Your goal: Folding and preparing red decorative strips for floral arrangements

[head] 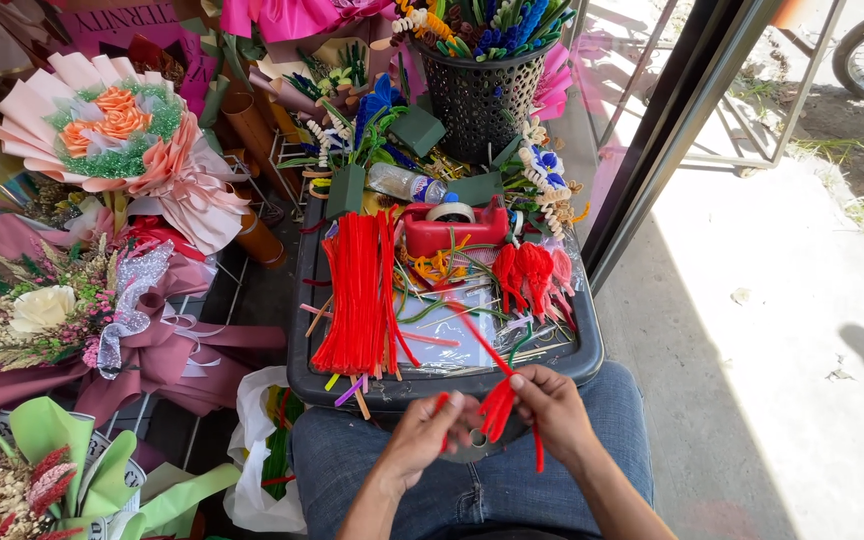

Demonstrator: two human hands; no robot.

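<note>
We hold a small red flower [498, 408] of fuzzy pipe cleaners between our two hands, above our lap and just short of the near rim of the tray [302, 330]. Our right hand [554, 408] pinches its looped petals with thumb and fingers closed on them; one long straight stem runs up and away from this hand over the tray, and a short end hangs below it. Our left hand [422, 432] sits just beside the right, fingers curled shut on another red end of the same flower.

Room is tight here: our jeans [352, 470] lie directly beneath both hands, and the tray's dark rounded edge stands just beyond the knuckles. To the right of the right hand, bare sunlit pavement [772, 380] opens wide past a dark door frame [667, 130].

Beyond the left hand a thick bundle of straight red pipe cleaners [357, 295] lies lengthwise on the tray, soft and bristly. Beyond the right hand rest finished red flowers [532, 272], drooping and tufted. Farther off sits a red plastic tape dispenser [452, 228], then a clear bottle [402, 183] on its side and a black mesh basket [477, 95] of blue and green stems. Well off to the left of the left hand crowd paper-wrapped bouquets [117, 140], pleated, pink and peach.
</note>
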